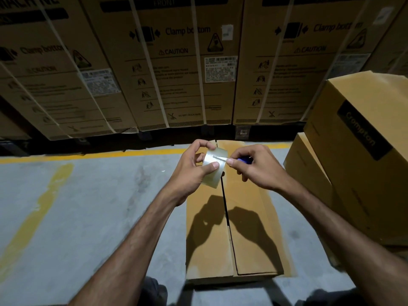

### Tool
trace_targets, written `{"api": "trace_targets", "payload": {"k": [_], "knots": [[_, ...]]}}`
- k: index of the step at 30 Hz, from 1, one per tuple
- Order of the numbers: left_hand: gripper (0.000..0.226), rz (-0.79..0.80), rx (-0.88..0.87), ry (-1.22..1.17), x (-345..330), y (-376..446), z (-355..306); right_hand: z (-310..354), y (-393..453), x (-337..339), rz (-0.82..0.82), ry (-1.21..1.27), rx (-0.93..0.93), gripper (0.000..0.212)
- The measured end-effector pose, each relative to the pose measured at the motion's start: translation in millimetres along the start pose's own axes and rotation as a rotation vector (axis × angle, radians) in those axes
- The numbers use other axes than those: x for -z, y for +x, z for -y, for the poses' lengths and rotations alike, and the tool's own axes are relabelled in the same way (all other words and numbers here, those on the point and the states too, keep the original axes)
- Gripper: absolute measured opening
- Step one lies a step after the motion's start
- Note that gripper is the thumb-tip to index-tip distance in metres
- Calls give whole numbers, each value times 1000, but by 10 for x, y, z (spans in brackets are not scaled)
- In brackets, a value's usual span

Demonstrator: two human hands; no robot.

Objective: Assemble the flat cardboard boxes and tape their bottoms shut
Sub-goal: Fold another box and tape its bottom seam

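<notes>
Slitting tape roll (215, 167) over box (247, 228)

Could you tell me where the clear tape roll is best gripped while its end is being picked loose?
Grip the clear tape roll across its rim from the left, as the left hand does; its broad band faces right, open to the blue-handled tool in the right hand.

Most of the blue-handled tool (244, 160) is buried inside the right hand (254, 167), can't tell what it is. Fine print on the strapped cartons (181, 69) at 12 o'clock is too blurry to read. Stacked boxes (362, 151) at 3 o'clock run off the edge.
</notes>
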State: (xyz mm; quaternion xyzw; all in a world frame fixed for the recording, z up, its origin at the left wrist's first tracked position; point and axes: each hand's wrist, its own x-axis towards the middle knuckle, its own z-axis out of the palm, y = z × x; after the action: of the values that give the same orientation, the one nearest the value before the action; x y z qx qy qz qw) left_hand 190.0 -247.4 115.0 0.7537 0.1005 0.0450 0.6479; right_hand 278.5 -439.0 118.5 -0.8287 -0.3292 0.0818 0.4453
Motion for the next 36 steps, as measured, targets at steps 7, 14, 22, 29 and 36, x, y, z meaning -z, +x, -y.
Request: {"api": "trace_targets", "payload": {"k": [7, 14, 22, 29, 36], "knots": [[36, 19, -39, 26, -37, 4, -23, 9, -1, 33, 60, 221, -159, 25], [35, 17, -65, 73, -47, -4, -17, 15, -24, 4, 30, 179, -124, 25], [43, 38, -24, -10, -39, -5, 1, -86, -65, -6, -190, -403, 271, 21], [27, 5, -46, 19, -32, 4, -30, -135, -82, 21, -199, -402, 288, 25], [26, 49, 25, 57, -79, -24, -21, -218, -105, 10, -159, -509, 329, 20]]}}
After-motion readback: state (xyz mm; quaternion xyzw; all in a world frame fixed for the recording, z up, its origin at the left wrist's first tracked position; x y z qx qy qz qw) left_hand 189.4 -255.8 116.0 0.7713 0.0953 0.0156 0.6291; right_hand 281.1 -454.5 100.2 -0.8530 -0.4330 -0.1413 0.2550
